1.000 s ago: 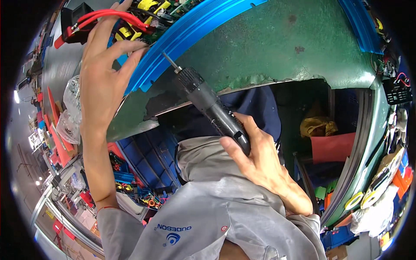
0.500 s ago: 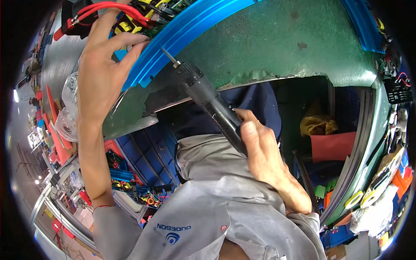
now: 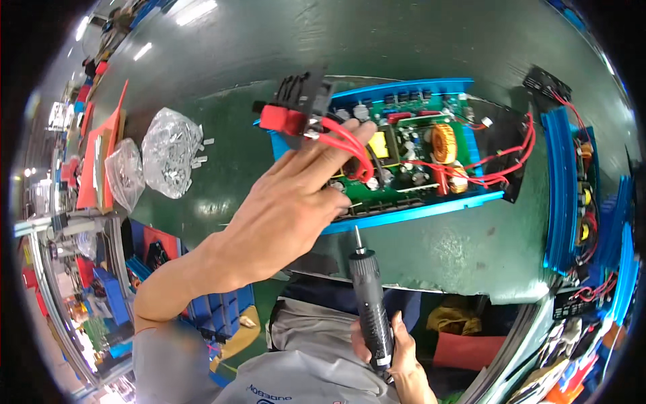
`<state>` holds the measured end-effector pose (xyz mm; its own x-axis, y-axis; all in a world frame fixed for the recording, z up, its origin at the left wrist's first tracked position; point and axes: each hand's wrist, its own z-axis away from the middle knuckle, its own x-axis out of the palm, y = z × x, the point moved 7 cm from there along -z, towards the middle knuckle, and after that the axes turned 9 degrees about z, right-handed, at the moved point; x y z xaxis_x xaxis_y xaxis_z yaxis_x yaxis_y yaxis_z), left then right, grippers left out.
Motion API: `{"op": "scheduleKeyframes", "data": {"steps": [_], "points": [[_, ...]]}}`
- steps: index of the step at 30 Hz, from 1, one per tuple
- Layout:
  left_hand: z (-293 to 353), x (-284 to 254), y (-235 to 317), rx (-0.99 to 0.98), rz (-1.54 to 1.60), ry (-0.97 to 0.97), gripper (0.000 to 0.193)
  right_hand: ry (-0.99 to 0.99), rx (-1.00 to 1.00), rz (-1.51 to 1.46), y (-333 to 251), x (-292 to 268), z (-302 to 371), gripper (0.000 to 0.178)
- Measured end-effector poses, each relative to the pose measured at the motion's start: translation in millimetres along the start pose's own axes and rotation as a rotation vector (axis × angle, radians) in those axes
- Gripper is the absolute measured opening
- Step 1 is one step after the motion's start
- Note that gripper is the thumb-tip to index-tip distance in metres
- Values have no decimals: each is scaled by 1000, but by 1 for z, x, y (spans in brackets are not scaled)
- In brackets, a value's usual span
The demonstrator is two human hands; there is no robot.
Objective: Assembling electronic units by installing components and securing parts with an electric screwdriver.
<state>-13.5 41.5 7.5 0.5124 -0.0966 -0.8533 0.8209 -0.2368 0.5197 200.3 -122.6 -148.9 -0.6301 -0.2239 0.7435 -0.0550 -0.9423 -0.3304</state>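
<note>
Reaching in over the circuit board (image 3: 407, 180), the left hand (image 3: 289, 202) has its fingers bent and spread around the red cables (image 3: 333, 128); whether they pinch one or merely rest there, I can't tell. Right at two o'clock from those fingertips sits the yellow-wrapped transformer (image 3: 380, 145), with the orange toroidal coil (image 3: 444, 143) out at three. And down at six o'clock, the right hand (image 3: 407, 367) has its fingers wrapped around the black power screwdriver (image 3: 371, 303), its bit (image 3: 359, 237) aimed at twelve, just beside the near wall of the blue aluminium housing (image 3: 424, 210); contact there is too close to call.

Here's the change: half a second ago only a corner of that housing showed; now the whole unit is in view on the green bench (image 3: 464, 252), and the screwdriver, slanted towards eleven before, points nearly straight at it. That leaves both hands working at the same end, board uncovered.

From the housing, a black panel (image 3: 303, 91) with a red terminal block (image 3: 282, 119) juts at ten, a second blue housing (image 3: 558, 195) stands at three, and clear plastic bags (image 3: 171, 155) lie at nine.
</note>
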Motion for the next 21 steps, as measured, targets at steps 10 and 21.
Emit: {"op": "scheduleKeyframes", "data": {"steps": [10,21], "points": [[6,7,-7,-43,97,-158,18,88,-56,115,-12,4,-1,101],[28,13,-5,19,94,-85,35,183,-114,245,-11,7,-5,100]]}}
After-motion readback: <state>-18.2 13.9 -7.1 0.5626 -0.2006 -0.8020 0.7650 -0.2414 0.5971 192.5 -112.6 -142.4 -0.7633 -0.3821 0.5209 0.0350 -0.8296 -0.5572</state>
